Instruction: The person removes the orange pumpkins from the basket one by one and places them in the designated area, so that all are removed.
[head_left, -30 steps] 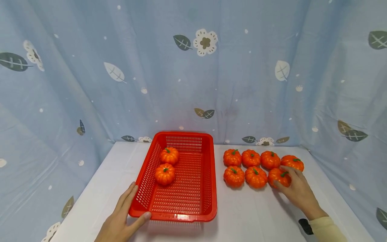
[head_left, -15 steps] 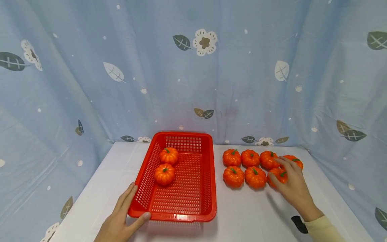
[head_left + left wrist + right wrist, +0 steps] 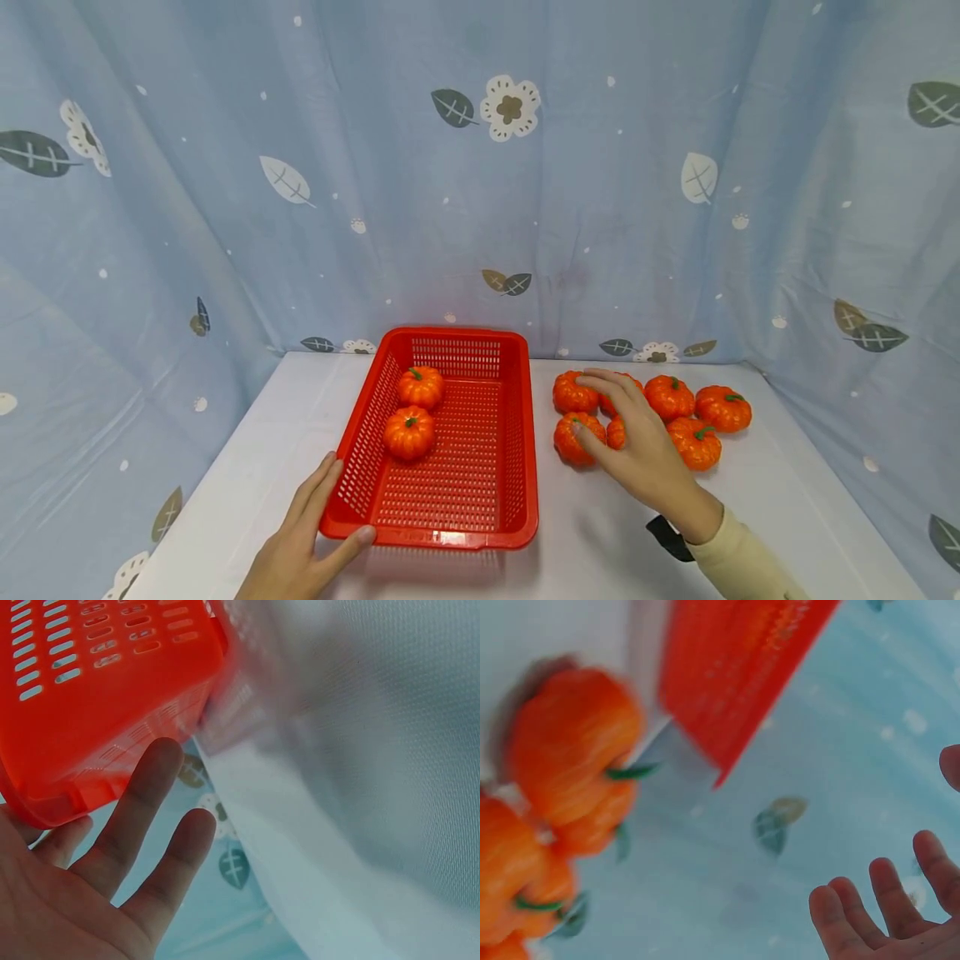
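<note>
A red plastic basket (image 3: 531, 467) with perforated walls holds two small orange pumpkins, a rear pumpkin (image 3: 421, 387) and a front pumpkin (image 3: 408, 433), along its left side. At its near left corner lies my left hand (image 3: 296, 537), fingers straight along the outside and thumb by the front rim. In the left wrist view these fingers spread beside the basket wall (image 3: 97, 727). My right hand (image 3: 647, 454) hovers with spread fingers over the loose pumpkins, nothing in it. It partly covers the middle ones, and its fingertips are near the leftmost front pumpkin (image 3: 576, 439).
Several pumpkins with green stems stand in two rows right of the basket, including a far right pumpkin (image 3: 723, 409) and a front right pumpkin (image 3: 694, 444). A white cloth (image 3: 585, 533) covers the table. A patterned blue curtain (image 3: 600, 208) hangs behind and at both sides.
My right hand has moved left from the right end of the pumpkin rows to the left end, carrying nothing. My left hand, the basket and the pumpkins stay in place.
</note>
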Demonstrator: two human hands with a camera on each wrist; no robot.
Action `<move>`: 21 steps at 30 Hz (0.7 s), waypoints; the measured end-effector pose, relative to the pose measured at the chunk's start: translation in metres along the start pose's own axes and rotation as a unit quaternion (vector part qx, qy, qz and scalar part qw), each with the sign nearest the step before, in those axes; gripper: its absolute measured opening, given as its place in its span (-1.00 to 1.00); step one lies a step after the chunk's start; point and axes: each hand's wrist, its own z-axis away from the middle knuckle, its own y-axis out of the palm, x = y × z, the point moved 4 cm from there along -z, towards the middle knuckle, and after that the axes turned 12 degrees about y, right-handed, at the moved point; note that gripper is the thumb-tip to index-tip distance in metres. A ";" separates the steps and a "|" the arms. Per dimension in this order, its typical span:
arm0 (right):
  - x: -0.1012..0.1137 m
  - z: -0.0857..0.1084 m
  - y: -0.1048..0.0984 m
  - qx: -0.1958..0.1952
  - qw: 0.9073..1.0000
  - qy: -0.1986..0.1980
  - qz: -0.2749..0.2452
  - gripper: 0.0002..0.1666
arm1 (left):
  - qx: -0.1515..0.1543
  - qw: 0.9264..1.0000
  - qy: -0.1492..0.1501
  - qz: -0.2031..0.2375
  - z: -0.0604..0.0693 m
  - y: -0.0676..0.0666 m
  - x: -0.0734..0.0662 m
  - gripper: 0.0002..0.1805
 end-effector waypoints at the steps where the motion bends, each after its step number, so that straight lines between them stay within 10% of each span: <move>1: 0.008 -0.002 0.004 0.008 1.000 -0.009 -0.009 -0.26 | 0.000 1.000 0.000 0.000 0.000 0.000 0.000 0.06; 21: 0.105 -0.037 0.092 0.128 0.985 -0.068 -0.096 -0.34 | -0.003 1.000 -0.002 0.002 0.001 0.000 -0.001 0.06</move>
